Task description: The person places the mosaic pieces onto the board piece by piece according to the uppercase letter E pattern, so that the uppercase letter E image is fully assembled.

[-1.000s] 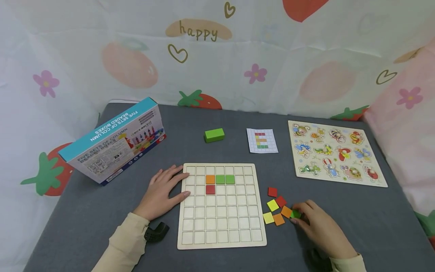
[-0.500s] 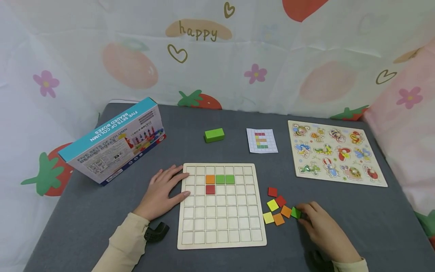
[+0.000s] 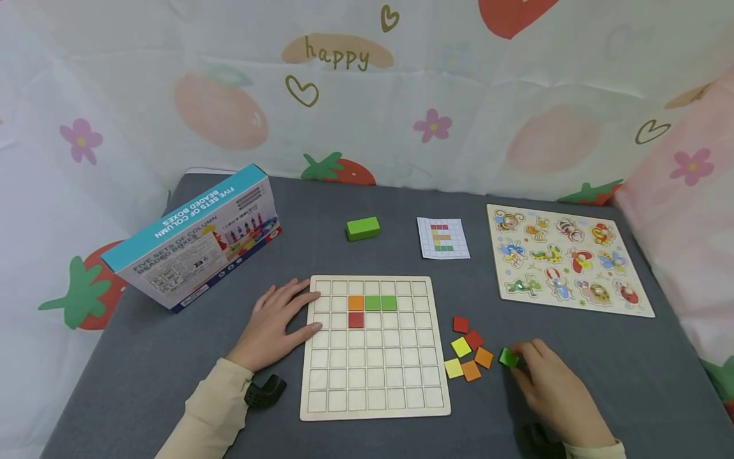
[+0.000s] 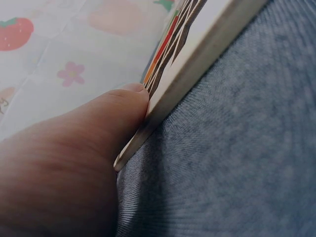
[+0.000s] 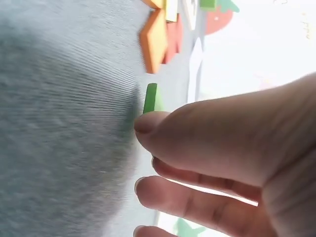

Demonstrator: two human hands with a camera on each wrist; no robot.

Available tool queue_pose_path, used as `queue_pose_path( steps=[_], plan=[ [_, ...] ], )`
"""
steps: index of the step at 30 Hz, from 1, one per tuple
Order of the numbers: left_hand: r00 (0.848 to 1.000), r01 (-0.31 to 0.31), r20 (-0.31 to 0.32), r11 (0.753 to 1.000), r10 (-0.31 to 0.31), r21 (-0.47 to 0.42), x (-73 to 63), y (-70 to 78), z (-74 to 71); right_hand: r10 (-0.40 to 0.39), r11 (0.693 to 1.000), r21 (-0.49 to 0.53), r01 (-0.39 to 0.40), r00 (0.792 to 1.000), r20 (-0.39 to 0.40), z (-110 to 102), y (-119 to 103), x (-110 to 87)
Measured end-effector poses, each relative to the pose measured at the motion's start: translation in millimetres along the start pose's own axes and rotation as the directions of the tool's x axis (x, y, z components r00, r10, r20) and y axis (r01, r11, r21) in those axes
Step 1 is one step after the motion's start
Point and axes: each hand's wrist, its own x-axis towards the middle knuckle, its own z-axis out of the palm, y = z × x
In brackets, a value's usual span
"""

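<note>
A wooden grid board (image 3: 375, 382) lies flat in the middle of the table, with an orange tile (image 3: 355, 303), two green tiles (image 3: 381, 303) and a red tile (image 3: 355, 320) set in its squares. My left hand (image 3: 275, 328) rests with spread fingers at the board's left edge, thumb and fingertip on the rim. To the right of the board, my right hand (image 3: 553, 389) pinches a green square tile (image 3: 508, 357) between thumb and forefinger. In the right wrist view that tile (image 5: 152, 98) pokes out past the thumb, and the other fingers lie loosely below.
Loose red, yellow and orange tiles (image 3: 471, 370) lie between board and right hand. Behind stand a green block (image 3: 362, 229) and a pattern card (image 3: 443, 238). An insect puzzle board (image 3: 573, 258) lies back right; a blue-topped box (image 3: 195, 236) stands back left.
My right hand has drawn the green tile rightward, away from the orange tile it was beside. The left hand and the board stay where they were.
</note>
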Motion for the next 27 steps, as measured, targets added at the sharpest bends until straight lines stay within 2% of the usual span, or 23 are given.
queue_pose_path(
  steps=[3, 6, 10, 13, 19, 23, 27],
  plan=[
    [1.000, 0.000, -0.004, 1.000, 0.000, -0.001, 0.0, -0.1, -0.3, -0.030, 1.000, -0.003, 0.030, 0.999, -0.029, -4.5, -1.8, 2.6],
    [1.000, -0.001, -0.010, 1.000, 0.001, 0.005, 0.3, -0.8, 0.3, -0.103, 0.995, -0.019, 0.103, 0.993, -0.055, -8.2, -6.4, 9.3],
    [1.000, 0.000, -0.008, 1.000, 0.000, 0.006, 0.7, -1.1, 0.5, -0.227, 0.972, -0.073, 0.222, 0.971, -0.077, -10.7, -18.9, 24.3],
    [1.000, 0.003, -0.001, 1.000, -0.003, 0.003, 0.5, -0.6, 0.0, -0.330, 0.940, -0.121, 0.319, 0.939, -0.093, -12.1, -33.1, 36.9],
    [1.000, -0.007, 0.002, 1.000, 0.007, 0.000, -0.8, 0.0, -0.3, -0.502, 0.857, -0.182, 0.482, 0.861, -0.084, -13.4, -68.6, 54.6],
    [1.000, -0.004, -0.001, 1.000, 0.004, 0.002, -0.5, -0.4, -0.1, -0.574, 0.813, -0.180, 0.554, 0.815, -0.080, -9.3, -89.2, 65.7],
    [1.000, -0.006, -0.002, 1.000, 0.006, 0.001, -0.2, -1.2, 0.0, -0.612, 0.788, -0.141, 0.599, 0.788, -0.068, -0.1, -104.5, 77.4]
  ],
)
